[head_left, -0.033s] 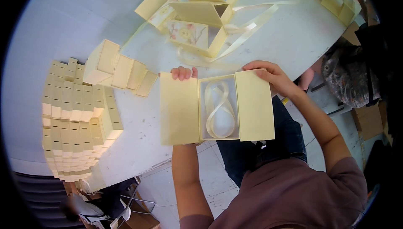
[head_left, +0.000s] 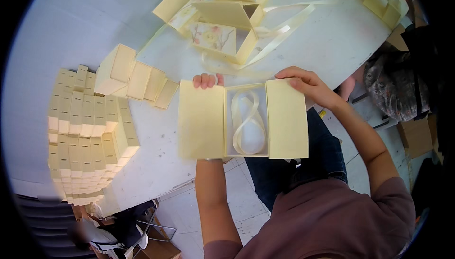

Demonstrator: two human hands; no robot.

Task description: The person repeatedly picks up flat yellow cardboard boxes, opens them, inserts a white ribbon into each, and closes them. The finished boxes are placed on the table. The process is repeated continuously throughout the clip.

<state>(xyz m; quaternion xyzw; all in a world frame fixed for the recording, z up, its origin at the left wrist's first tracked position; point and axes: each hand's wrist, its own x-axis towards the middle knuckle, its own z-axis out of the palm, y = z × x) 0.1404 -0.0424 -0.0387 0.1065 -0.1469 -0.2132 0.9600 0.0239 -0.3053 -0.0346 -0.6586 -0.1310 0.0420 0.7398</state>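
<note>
A cream gift box [head_left: 201, 121] is held up in front of me, its two wide flaps spread to the left and right. Inside its pale middle compartment a cream ribbon [head_left: 245, 120] lies looped like a figure eight. My left hand [head_left: 207, 80] is closed on the left flap, fingertips curled over its far edge; the palm is hidden behind the flap. At the far edge of the right flap, my right hand [head_left: 310, 87] grips with the thumb on the front and the other fingers mostly behind.
Beyond the box, open cream boxes [head_left: 222, 14] with floral panels [head_left: 215, 37] and loose ribbons [head_left: 279, 36] lie on the white table [head_left: 161, 150]. Stacked boxes [head_left: 78, 112] stand at left beside several leaning ones [head_left: 142, 81]. Other people sit lower left and right.
The box has shifted very slightly, and its left flap sits a little farther out to the left. Both hands keep hold of it.
</note>
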